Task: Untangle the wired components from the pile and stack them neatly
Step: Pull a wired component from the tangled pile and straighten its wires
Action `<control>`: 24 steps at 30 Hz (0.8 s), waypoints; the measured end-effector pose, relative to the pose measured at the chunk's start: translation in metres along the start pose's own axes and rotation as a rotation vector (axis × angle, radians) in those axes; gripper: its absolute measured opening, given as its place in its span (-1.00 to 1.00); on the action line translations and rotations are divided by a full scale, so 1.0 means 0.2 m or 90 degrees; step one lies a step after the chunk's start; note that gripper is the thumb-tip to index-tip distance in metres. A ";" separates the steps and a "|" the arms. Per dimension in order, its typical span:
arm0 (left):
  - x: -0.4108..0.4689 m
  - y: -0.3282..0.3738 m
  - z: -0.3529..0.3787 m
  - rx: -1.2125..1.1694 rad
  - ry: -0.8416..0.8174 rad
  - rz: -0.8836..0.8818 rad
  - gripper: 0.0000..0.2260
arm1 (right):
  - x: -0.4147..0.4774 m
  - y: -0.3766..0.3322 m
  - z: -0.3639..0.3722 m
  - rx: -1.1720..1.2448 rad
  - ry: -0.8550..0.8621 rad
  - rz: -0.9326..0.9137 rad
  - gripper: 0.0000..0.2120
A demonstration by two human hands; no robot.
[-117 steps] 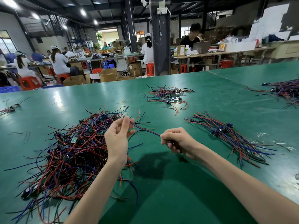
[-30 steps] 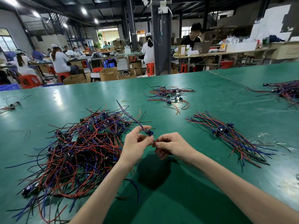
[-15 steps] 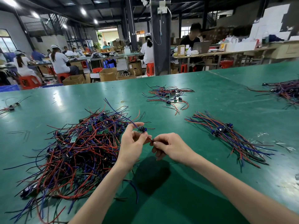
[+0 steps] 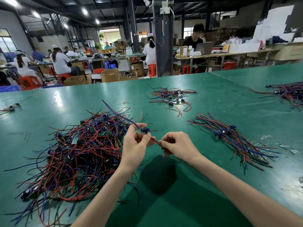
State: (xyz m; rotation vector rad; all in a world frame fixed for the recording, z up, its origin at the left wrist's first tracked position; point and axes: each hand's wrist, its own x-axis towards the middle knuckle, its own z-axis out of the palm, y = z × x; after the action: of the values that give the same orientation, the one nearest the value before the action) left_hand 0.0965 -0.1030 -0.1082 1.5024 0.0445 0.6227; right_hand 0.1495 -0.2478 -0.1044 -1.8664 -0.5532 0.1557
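A big tangled pile [image 4: 78, 149] of red, blue and black wired components lies on the green table [image 4: 213, 99] at my left. My left hand [image 4: 135, 145] pinches one wired component [image 4: 145, 129], a small blue-black part whose blue wire trails up and back over the pile. My right hand [image 4: 176, 145], just to the right, pinches that component's red wire end between thumb and fingers. A straightened stack of components [image 4: 229, 136] lies to the right of my hands.
A loose smaller bunch of wired parts [image 4: 170, 97] lies farther back in the middle, another bunch [image 4: 288, 94] at the far right edge, a small one [image 4: 9, 108] at the far left. Beyond the table's far edge people sit at other benches.
Earlier my hands were apart with a wire stretched between them. Since then they have come together, and the small component now sits at my left fingertips, lifted slightly left over the last second.
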 end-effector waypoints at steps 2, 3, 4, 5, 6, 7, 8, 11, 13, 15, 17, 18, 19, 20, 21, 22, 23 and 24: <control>0.01 0.01 -0.01 -0.005 0.016 -0.006 -0.78 | 0.00 -0.01 0.00 -0.095 -0.003 -0.039 -0.88; 0.01 0.01 -0.01 -0.008 0.023 -0.010 -0.78 | -0.01 -0.01 0.00 -0.120 -0.008 -0.051 -0.88; 0.01 0.01 -0.01 -0.011 0.027 -0.012 -0.78 | -0.01 -0.02 0.01 -0.131 -0.012 -0.056 -0.88; 0.01 0.01 -0.01 -0.015 0.028 -0.013 -0.78 | -0.01 -0.02 0.01 -0.135 -0.013 -0.057 -0.88; 0.01 0.02 -0.01 -0.020 0.026 -0.014 -0.78 | -0.01 -0.02 0.01 -0.132 -0.010 -0.053 -0.88; 0.00 0.02 0.00 -0.026 0.019 -0.016 -0.78 | -0.01 -0.02 0.01 -0.120 -0.006 -0.044 -0.87; -0.01 0.02 0.01 -0.033 0.010 -0.018 -0.79 | -0.01 -0.02 0.01 -0.104 0.000 -0.031 -0.86; -0.03 0.01 0.03 -0.049 -0.017 -0.021 -0.79 | -0.01 -0.01 0.01 -0.069 0.010 0.005 -0.84; -0.03 0.02 0.03 -0.048 -0.014 -0.024 -0.80 | -0.01 -0.01 0.00 -0.065 0.000 0.017 -0.82; -0.02 0.02 0.02 -0.043 0.001 -0.024 -0.80 | 0.00 -0.01 0.00 -0.070 -0.017 0.018 -0.83; -0.01 0.03 0.01 -0.038 0.015 -0.022 -0.80 | 0.00 -0.01 0.01 -0.081 -0.035 0.012 -0.84; -0.01 0.03 0.01 -0.039 0.023 -0.021 -0.80 | -0.01 -0.01 0.01 -0.087 -0.042 0.008 -0.83; 0.00 0.03 0.00 -0.042 0.029 -0.021 -0.80 | -0.01 -0.01 0.02 -0.090 -0.046 0.005 -0.82; 0.00 0.03 0.00 -0.045 0.033 -0.022 -0.80 | -0.01 -0.01 0.02 -0.091 -0.046 0.005 -0.82; 0.00 0.03 0.00 -0.047 0.033 -0.024 -0.80 | -0.01 -0.01 0.02 -0.093 -0.041 0.007 -0.82; -0.01 0.03 0.01 -0.050 0.028 -0.027 -0.80 | -0.01 -0.01 0.02 -0.094 -0.033 0.010 -0.82; -0.02 0.03 0.02 -0.055 0.019 -0.031 -0.80 | -0.01 -0.01 0.02 -0.092 -0.022 0.017 -0.82; -0.03 0.03 0.03 -0.061 0.008 -0.034 -0.80 | 0.00 -0.01 0.01 -0.085 -0.011 0.025 -0.82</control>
State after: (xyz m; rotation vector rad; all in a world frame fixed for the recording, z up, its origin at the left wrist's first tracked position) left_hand 0.0925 -0.1104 -0.1048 1.4005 0.0633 0.5831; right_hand 0.1475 -0.2458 -0.1042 -2.0075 -0.5505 0.1641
